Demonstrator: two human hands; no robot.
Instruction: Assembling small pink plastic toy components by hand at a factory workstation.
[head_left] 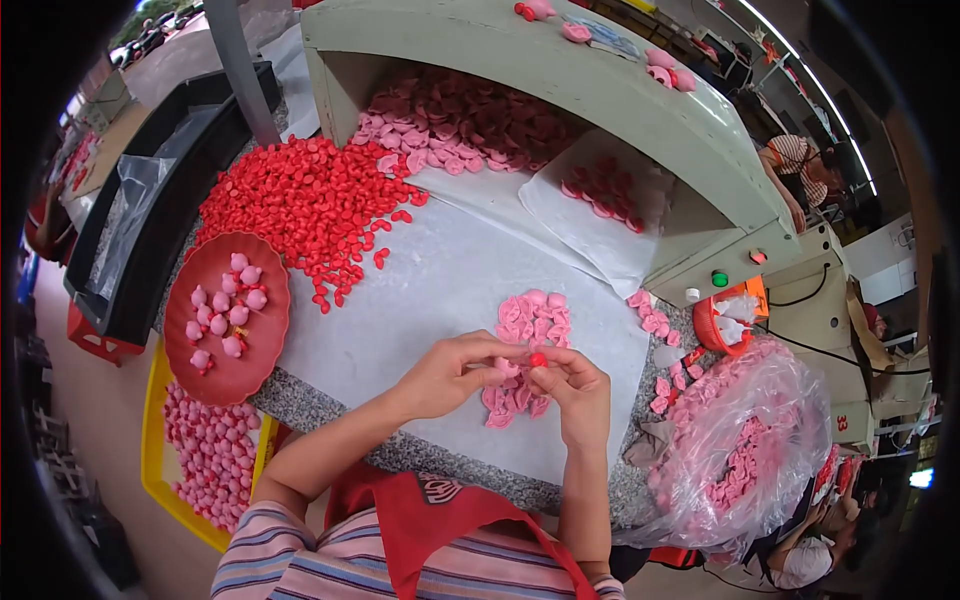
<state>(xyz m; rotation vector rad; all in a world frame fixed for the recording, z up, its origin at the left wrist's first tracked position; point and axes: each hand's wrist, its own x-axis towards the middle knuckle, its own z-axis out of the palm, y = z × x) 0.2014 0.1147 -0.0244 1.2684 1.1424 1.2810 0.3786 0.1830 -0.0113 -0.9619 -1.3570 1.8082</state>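
Observation:
Both hands meet over the white sheet (400,300) on the table. Between the fingertips of my right hand (577,390) is a small round red piece (538,360). My left hand (450,376) pinches a pink moulded piece (508,367) close beside it; the fingers partly cover it. Under and around the hands lies a patch of pink curved pieces (530,315). A large heap of red pieces (300,200) spreads over the sheet at the far left.
A red plate (180,300) carries several assembled pink pieces. Below it, a yellow tray (155,440) holds many more. A machine (540,60) stands at the back, pink pieces inside. At right are a clear plastic bag (800,420) and an orange-red basket (708,325).

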